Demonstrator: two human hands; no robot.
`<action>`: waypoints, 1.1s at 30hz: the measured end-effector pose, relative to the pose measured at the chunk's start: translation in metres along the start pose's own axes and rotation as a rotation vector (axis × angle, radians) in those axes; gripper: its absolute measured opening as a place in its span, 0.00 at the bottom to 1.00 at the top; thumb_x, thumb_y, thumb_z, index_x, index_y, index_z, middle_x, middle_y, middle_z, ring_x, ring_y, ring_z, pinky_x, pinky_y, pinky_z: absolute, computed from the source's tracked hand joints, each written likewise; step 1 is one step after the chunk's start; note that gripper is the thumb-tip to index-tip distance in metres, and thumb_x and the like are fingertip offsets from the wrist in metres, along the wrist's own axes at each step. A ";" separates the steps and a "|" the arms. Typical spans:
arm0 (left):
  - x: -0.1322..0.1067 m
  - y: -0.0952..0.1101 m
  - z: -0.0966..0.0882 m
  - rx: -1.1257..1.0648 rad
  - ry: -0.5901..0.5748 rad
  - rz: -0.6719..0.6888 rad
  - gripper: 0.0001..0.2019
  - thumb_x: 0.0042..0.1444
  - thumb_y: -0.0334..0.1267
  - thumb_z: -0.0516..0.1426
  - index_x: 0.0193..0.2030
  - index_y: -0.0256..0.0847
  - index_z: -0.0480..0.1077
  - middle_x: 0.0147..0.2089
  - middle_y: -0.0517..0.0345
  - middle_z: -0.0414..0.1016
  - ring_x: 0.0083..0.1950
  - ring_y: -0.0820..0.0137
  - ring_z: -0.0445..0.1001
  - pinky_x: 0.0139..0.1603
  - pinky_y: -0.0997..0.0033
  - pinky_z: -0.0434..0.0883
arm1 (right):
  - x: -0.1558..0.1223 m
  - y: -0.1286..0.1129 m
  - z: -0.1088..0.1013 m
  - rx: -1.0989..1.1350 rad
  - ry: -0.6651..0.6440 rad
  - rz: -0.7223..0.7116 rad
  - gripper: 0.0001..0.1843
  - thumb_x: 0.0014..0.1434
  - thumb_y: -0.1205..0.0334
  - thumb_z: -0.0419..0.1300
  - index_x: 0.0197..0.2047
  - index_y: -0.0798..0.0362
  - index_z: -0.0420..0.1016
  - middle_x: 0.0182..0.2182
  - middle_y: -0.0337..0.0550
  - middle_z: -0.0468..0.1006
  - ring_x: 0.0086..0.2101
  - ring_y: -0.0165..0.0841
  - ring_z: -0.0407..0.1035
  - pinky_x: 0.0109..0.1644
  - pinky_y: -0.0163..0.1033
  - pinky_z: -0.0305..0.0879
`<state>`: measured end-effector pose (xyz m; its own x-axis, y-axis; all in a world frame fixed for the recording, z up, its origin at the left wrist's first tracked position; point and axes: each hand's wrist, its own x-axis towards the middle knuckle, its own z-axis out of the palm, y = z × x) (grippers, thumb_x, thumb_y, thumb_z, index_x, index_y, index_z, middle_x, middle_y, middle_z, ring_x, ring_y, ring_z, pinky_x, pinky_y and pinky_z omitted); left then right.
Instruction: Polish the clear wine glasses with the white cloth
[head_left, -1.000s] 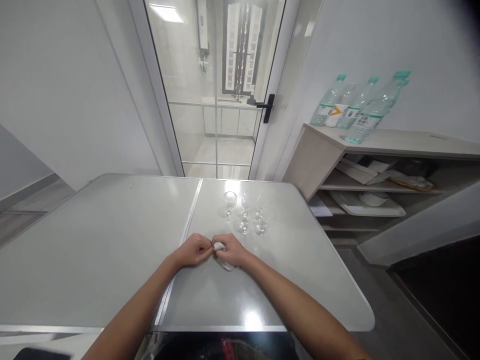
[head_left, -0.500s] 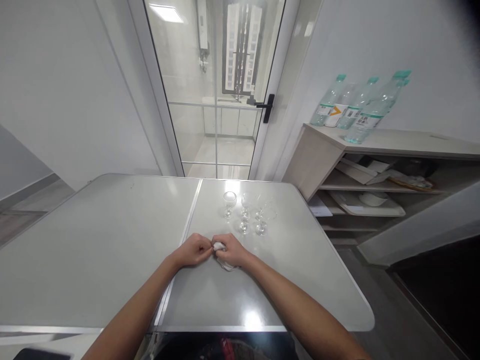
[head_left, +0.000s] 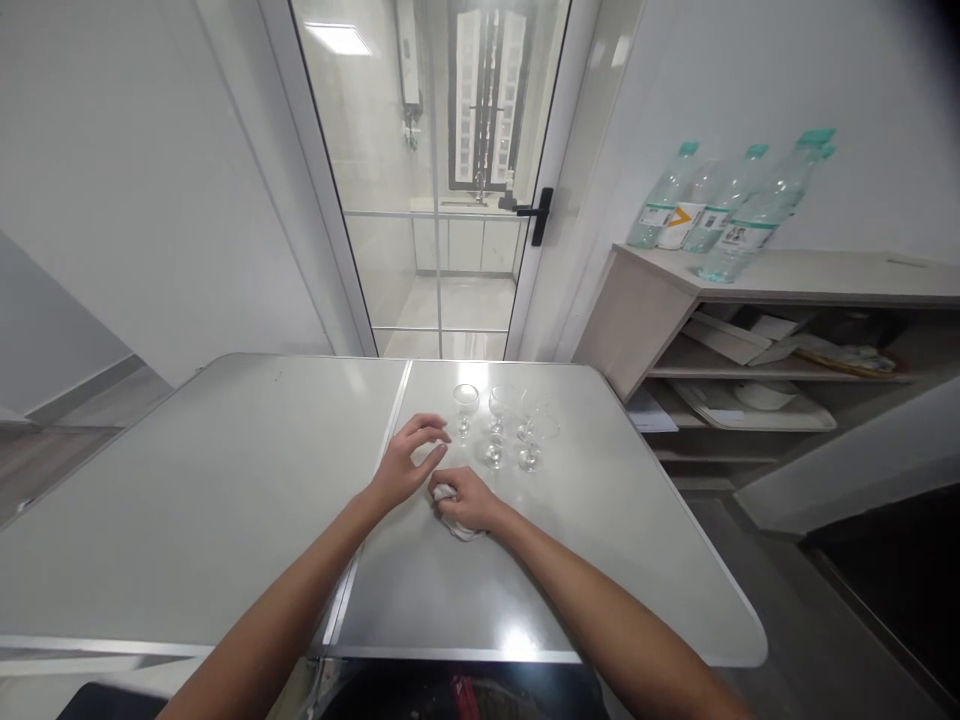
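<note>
My right hand (head_left: pixel 472 499) is closed around a crumpled white cloth (head_left: pixel 461 530), low over the table. Part of the cloth is hidden under the fingers. My left hand (head_left: pixel 411 458) is raised just to the left of it, fingers apart and holding nothing. Its fingertips point toward a small clear stemmed glass (head_left: pixel 465 400), without touching it. Beside that glass stand several more clear glasses, among them one at the front (head_left: pixel 494 452) and another at the front right (head_left: pixel 529 455). Their outlines overlap and are hard to separate.
The pale table (head_left: pixel 247 480) has a metal strip (head_left: pixel 390 430) across it. Behind it is a glass door (head_left: pixel 405 270) with a black handle (head_left: pixel 540 215). Right of the table stands a wooden shelf unit (head_left: pixel 645 310) with several plastic bottles (head_left: pixel 739 230) on top and trays inside.
My left hand has parted from the cloth and my right hand, moving up and forward toward the glasses, and its fingers have opened. My right hand keeps hold of the cloth.
</note>
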<state>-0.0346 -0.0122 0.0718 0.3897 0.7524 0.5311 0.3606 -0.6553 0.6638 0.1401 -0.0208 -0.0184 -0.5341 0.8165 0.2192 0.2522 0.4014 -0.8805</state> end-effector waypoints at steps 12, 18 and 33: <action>0.127 0.051 0.029 0.428 -0.562 0.168 0.22 0.69 0.32 0.52 0.68 0.49 0.63 0.75 0.48 0.58 0.66 0.54 0.66 0.59 0.52 0.72 | 0.000 0.002 -0.003 0.070 -0.035 -0.004 0.11 0.44 0.69 0.55 0.32 0.51 0.73 0.27 0.33 0.72 0.31 0.31 0.65 0.38 0.32 0.61; 0.140 0.040 0.040 0.519 -0.719 0.284 0.27 0.64 0.20 0.51 0.66 0.49 0.64 0.78 0.52 0.55 0.67 0.60 0.66 0.56 0.61 0.71 | -0.001 -0.003 -0.004 0.069 -0.026 -0.040 0.11 0.44 0.71 0.55 0.32 0.50 0.72 0.27 0.32 0.71 0.31 0.31 0.66 0.39 0.32 0.61; 0.148 0.042 0.045 0.590 -0.926 0.374 0.43 0.46 0.09 0.50 0.64 0.54 0.69 0.77 0.58 0.58 0.66 0.58 0.69 0.45 0.68 0.73 | 0.000 -0.005 -0.004 0.048 -0.029 -0.055 0.11 0.45 0.72 0.56 0.33 0.50 0.72 0.29 0.32 0.72 0.31 0.30 0.66 0.39 0.33 0.60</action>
<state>0.0764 0.0688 0.1546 0.9385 0.3276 -0.1086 0.3359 -0.9394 0.0684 0.1427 -0.0213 -0.0122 -0.5697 0.7810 0.2560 0.1834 0.4245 -0.8867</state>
